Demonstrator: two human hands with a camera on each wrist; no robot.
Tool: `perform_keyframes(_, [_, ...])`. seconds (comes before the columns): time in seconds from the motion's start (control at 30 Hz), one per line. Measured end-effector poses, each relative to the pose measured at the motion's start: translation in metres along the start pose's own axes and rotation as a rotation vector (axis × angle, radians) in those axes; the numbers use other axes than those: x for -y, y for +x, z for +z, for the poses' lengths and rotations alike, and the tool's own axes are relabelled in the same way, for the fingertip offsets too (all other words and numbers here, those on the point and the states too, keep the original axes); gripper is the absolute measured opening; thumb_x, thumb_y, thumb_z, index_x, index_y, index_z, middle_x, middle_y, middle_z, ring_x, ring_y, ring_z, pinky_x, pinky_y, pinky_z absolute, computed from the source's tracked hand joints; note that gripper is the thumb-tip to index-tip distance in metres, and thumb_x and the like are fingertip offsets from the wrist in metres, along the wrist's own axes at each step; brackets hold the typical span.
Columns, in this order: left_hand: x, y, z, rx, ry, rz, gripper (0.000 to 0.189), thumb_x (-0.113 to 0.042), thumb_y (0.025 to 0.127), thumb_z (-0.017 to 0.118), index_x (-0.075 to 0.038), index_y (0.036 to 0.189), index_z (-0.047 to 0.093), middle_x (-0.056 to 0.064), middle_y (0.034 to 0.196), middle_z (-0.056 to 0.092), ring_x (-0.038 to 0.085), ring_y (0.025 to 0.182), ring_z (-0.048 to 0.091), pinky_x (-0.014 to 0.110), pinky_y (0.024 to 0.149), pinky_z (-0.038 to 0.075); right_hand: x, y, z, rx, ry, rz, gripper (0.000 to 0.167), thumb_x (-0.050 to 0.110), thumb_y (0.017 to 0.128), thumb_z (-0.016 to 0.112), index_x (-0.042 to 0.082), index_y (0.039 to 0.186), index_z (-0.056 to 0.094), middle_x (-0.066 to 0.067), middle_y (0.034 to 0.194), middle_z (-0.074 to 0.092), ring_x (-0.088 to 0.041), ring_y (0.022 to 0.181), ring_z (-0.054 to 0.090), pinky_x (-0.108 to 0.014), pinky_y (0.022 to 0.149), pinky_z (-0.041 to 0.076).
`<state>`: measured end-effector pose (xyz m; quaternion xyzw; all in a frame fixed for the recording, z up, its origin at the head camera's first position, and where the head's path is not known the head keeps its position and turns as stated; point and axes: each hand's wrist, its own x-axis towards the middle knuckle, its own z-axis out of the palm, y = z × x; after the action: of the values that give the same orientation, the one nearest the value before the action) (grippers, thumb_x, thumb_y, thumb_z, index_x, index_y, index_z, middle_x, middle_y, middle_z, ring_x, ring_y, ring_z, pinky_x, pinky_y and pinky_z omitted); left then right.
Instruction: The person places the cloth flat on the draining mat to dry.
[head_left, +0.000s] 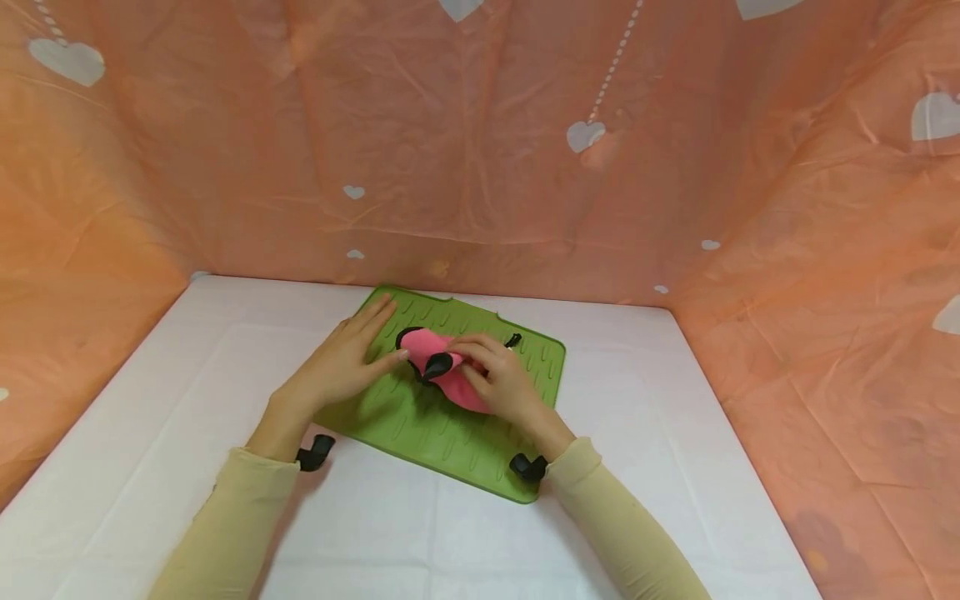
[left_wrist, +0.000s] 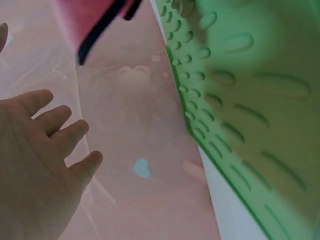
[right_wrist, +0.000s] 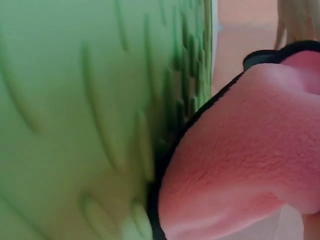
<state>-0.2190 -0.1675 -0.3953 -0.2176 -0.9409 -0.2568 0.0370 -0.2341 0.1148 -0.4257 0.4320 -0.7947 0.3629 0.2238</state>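
A pink plush cloth piece with black edging is held over the green ribbed mat, with a dark fold showing at its middle. My right hand pinches it from the right side, fingers curled at its upper edge. In the right wrist view the pink fabric fills the right side, its black border close to the mat. My left hand is at the left of the cloth, fingers spread and thumb tip right at its edge. The left wrist view shows these fingers stretched out, with the cloth's corner above them.
The mat lies slanted on a white-covered table. Orange sheeting with white hearts encloses the back and sides. A small black piece shows beyond the right hand. Black wrist camera parts stick out by both cuffs.
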Motion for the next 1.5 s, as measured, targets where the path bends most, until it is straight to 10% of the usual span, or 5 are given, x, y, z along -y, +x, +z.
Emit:
perform_keyframes(0.47, [0.006,-0.004,0.015,0.096,-0.068,-0.082,0.089,-0.057,0.102,0.057,-0.010,0.167,0.018,0.011,0.174,0.010,0.042,0.156,0.019,0.065,0.122,0.014,0.017,-0.017,0.017,0.503,0.100,0.167,0.031,0.017,0.097,0.076,0.008,0.126,0.073,-0.006,0.130,0.070,-0.022,0.125,0.064,-0.034,0.107,0.049])
perform_keyframes(0.73, [0.006,-0.015,0.029,0.134,-0.142,-0.096,0.075,-0.041,0.103,0.065,-0.002,0.160,0.036,0.021,0.166,0.033,0.043,0.152,0.031,0.063,0.119,0.028,0.028,-0.025,0.017,0.606,0.117,0.241,0.036,0.017,0.100,0.072,0.010,0.134,0.070,-0.006,0.139,0.065,-0.021,0.134,0.058,-0.034,0.112,0.045])
perform_keyframes(1.1, [-0.003,-0.021,0.037,0.216,-0.212,-0.058,0.046,-0.027,0.104,0.065,0.000,0.141,0.061,0.013,0.123,0.071,0.032,0.115,0.067,0.054,0.100,0.052,0.029,-0.027,-0.002,0.568,0.321,0.295,0.043,0.021,0.098,0.075,0.007,0.138,0.066,-0.009,0.145,0.061,-0.022,0.137,0.054,-0.037,0.113,0.044])
perform_keyframes(1.5, [-0.009,-0.015,0.037,0.159,-0.219,0.014,0.029,-0.014,0.101,0.070,-0.001,0.127,0.070,0.008,0.109,0.073,0.022,0.098,0.067,0.044,0.087,0.056,-0.009,-0.031,-0.047,0.154,0.193,0.529,0.030,0.012,0.100,0.070,-0.002,0.127,0.070,-0.015,0.128,0.069,-0.033,0.116,0.066,-0.049,0.096,0.056])
